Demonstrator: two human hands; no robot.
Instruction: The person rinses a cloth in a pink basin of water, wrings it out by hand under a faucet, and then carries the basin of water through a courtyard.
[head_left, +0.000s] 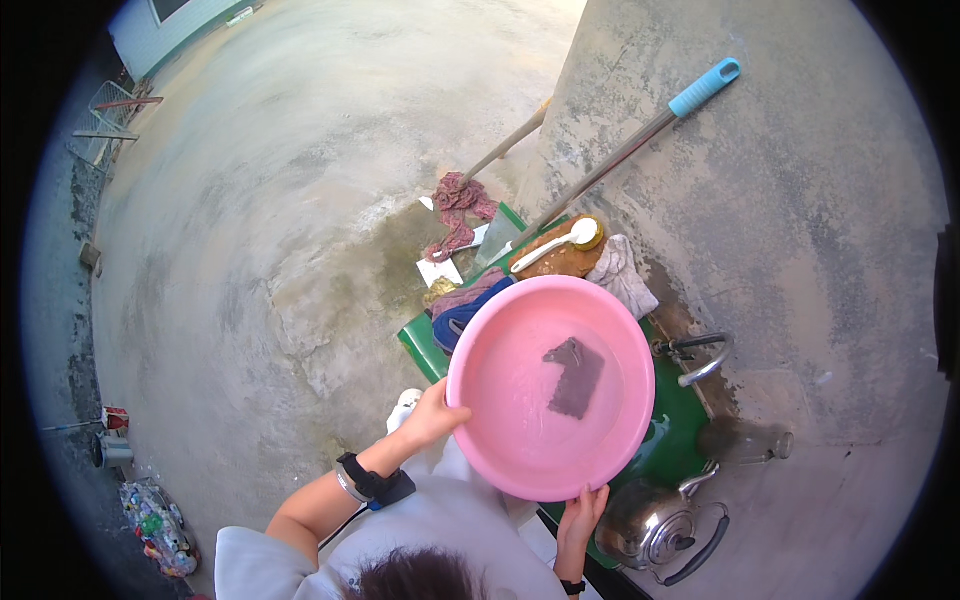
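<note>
A round pink plastic basin (487, 442) is held by its rim above a green surface. My left hand (435, 414) grips the rim at the lower left, thumb over the edge. At the bottom of the rim my right hand (584, 516) holds it with the fingertips; its hidden side cannot be seen. Inside, a dark grey cloth (577, 379) lies in what looks like shallow water. Just beyond the basin are a blue cloth item (459, 313), a greyish rag (621, 277) and a white ladle-like scoop (551, 247) resting on a brown object.
A metal kettle (649, 525) and a glass jar (750, 442) stand at the right, near a curved metal faucet (709, 360). A pole with a blue handle (705, 88) leans on the wall. A mop with a reddish head (461, 202) is beyond the green surface (675, 420).
</note>
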